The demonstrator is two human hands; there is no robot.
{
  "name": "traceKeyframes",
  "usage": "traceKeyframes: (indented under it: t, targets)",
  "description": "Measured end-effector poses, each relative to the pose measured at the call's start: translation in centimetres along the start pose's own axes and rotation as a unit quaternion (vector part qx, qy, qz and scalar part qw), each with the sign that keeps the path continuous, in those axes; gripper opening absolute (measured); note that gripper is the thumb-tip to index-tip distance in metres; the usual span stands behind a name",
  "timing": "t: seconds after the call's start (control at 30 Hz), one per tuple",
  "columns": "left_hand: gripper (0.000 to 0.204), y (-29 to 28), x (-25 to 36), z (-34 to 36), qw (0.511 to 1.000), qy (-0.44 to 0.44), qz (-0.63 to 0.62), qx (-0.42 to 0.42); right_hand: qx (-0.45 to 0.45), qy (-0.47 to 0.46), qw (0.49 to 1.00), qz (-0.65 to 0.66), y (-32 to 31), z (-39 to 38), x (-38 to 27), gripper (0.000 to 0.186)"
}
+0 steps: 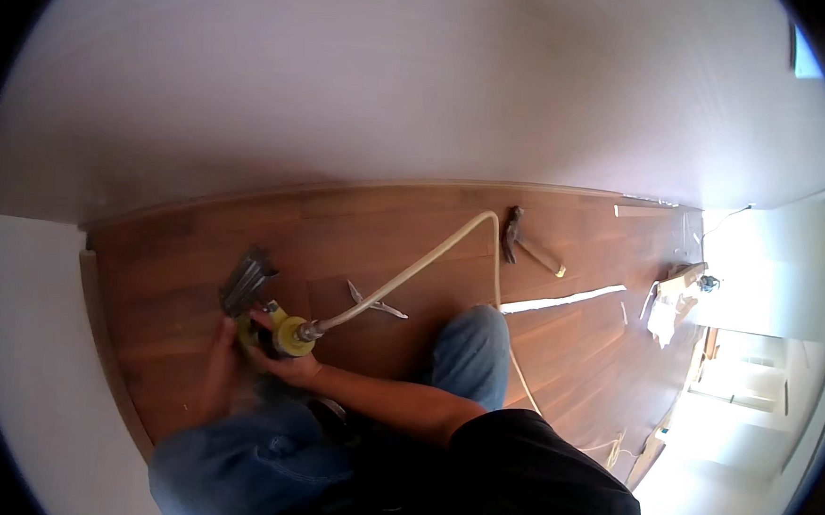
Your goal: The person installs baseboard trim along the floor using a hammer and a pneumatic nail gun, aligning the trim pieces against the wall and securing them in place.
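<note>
A yellow and black nail gun (pixel 285 333) is held low over the wooden floor, close to the left corner. My right hand (pixel 294 367) is wrapped round its handle, near the hose fitting. The dark magazine (pixel 247 281) points away from me. Blurred by motion, my left hand (pixel 221 364) is beside the gun's near left side; its fingers are not clear. A pale air hose (pixel 410 271) runs from the fitting up in a bend and back past my knee. To the right of the gun, a pair of pliers (pixel 377 301) lies spread on the floor.
A claw hammer (pixel 532 243) rests on the floor near the far wall (pixel 348 84). Baseboard (pixel 106 324) lines the left wall. A white strip (pixel 563 300) lies right of my knee (pixel 478 346). Farther right are cardboard and white scraps (pixel 669 306) and wood trim (pixel 647 212).
</note>
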State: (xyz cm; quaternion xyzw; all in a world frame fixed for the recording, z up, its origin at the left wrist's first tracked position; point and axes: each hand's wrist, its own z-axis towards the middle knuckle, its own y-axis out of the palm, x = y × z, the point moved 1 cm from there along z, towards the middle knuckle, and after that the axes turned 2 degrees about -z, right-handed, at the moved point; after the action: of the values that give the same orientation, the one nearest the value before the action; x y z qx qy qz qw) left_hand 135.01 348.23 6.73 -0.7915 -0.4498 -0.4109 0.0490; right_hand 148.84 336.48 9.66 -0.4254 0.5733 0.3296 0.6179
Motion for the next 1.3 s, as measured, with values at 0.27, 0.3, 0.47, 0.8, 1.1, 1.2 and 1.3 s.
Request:
traceKeyframes:
  t: [0.27, 0.3, 0.47, 0.8, 1.1, 1.2, 1.3]
  targets:
    - [0.061, 4.1, 4.3, 2.1, 0.979, 0.068, 0.100, 0.165, -0.157, 0.178, 0.969, -0.064, -11.6, -4.3, -6.4, 0.054]
    - [0.062, 3.6, 5.5, 2.6, 0.950, 0.104, 0.224, 0.189, -0.147, 0.125, 0.977, -0.089, -14.7, -5.7, -6.7, 0.048]
    - [0.066, 5.0, 9.6, 2.7, 0.905, 0.123, 0.351, 0.206, 0.238, -0.016, 0.879, -0.412, -36.4, -8.3, -1.6, 0.017]
    - [0.086, 2.8, 8.7, 6.3, 0.891, 0.031, 0.408, 0.199, 0.066, 0.203, 0.756, -0.619, -55.5, -6.2, 11.4, 0.057]
    - [0.078, 2.4, 8.0, 6.1, 0.854, 0.057, 0.491, 0.164, -0.054, 0.371, 0.678, -0.632, -57.1, -4.3, 11.0, 0.035]
    - [0.076, 2.4, 7.9, 6.9, 0.817, 0.091, 0.542, 0.174, 0.052, 0.330, 0.663, -0.670, -57.3, -5.8, 10.8, 0.029]
    - [0.076, 2.0, 7.6, 7.1, 0.798, 0.087, 0.573, 0.168, 0.123, 0.265, 0.630, -0.720, -59.7, -8.1, 9.4, 0.031]
